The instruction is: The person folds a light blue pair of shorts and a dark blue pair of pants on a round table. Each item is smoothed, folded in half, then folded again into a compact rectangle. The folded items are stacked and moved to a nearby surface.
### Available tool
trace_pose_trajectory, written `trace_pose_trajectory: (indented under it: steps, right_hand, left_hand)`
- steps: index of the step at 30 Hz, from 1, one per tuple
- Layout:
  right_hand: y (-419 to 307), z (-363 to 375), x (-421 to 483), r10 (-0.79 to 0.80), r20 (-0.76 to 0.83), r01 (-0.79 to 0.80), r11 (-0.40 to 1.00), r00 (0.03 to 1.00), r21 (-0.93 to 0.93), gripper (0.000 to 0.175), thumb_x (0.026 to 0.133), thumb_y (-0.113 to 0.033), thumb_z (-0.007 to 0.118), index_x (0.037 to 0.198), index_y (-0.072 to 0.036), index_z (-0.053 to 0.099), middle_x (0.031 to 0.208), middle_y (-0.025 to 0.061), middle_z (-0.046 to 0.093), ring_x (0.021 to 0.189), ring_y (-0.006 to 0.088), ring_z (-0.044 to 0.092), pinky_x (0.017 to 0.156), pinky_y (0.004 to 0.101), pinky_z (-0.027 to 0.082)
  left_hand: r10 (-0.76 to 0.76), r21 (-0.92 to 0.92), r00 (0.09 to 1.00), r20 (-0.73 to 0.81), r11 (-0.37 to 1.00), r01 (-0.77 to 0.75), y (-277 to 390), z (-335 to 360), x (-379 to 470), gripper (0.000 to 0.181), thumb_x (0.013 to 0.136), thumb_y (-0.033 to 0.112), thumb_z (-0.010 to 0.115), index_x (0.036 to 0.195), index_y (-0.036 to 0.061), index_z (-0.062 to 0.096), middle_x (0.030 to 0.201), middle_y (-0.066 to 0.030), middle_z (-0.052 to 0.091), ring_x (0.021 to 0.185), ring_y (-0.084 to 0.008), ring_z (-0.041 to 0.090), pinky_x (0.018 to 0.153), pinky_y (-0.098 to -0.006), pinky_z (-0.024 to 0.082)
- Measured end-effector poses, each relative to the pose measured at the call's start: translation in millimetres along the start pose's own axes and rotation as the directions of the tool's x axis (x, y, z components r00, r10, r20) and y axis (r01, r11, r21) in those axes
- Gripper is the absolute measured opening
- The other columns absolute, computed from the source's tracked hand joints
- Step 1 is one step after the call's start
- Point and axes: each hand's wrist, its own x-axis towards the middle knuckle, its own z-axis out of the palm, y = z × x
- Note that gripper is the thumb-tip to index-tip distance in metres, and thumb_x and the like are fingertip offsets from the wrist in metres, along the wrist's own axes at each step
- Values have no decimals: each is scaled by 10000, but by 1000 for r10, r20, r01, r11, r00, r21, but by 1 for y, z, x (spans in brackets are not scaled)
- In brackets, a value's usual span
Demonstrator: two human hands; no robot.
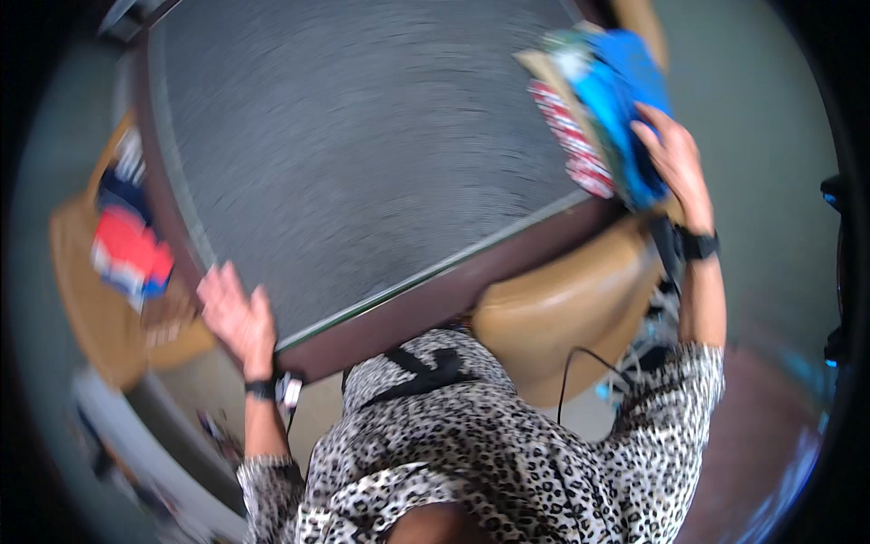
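A dark grey table top (380, 149) with a brown wooden rim (442, 299) lies before me. At its right front corner is a pile of folded cloth. A bright blue cloth (632, 75) is on its outer side, with beige and green layers and a red-and-white patterned cloth (567, 136) inward. My right hand (673, 153) touches the outer side of the blue cloth; blur hides whether its fingers grip. My left hand (238, 313) is at the table's near left corner, fingers apart and holding nothing.
A tan chair (564, 306) stands against the table's front edge, right of my body. Left of the table, another tan chair (88, 265) bears a red cloth (132, 245) and dark and white cloths. A black cable (567, 374) hangs near my right side.
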Motion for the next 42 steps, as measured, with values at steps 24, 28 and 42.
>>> trace_pose_trajectory:
  steps: [24,28,42]
  right_hand:
    - [-336,150,94,-796,35,797,604,604,-11,580,876,-323,550,1416,-185,388,1536,83,209,1419,297,167,1123,543,128]
    - [-322,146,88,-780,40,780,625,625,-16,594,855,-305,550,1413,-180,391,1529,84,227,1419,290,174,1126,538,119]
    - [-322,137,83,-761,16,757,648,649,82,514,838,-247,502,1325,-82,492,1472,131,341,1391,319,258,1120,529,138]
  left_hand:
    - [-372,-978,911,178,37,206,-13,-42,3,262,879,66,587,1138,20,583,1063,-90,651,1017,-184,605,904,-315,471]
    - [-517,-906,746,420,-281,316,-41,-14,-11,192,930,106,548,1093,12,590,998,-75,660,881,-119,631,801,-255,492]
    - [-644,-850,555,526,-399,344,-157,73,107,282,910,120,547,1177,31,556,1143,-93,592,974,-185,606,803,-307,507]
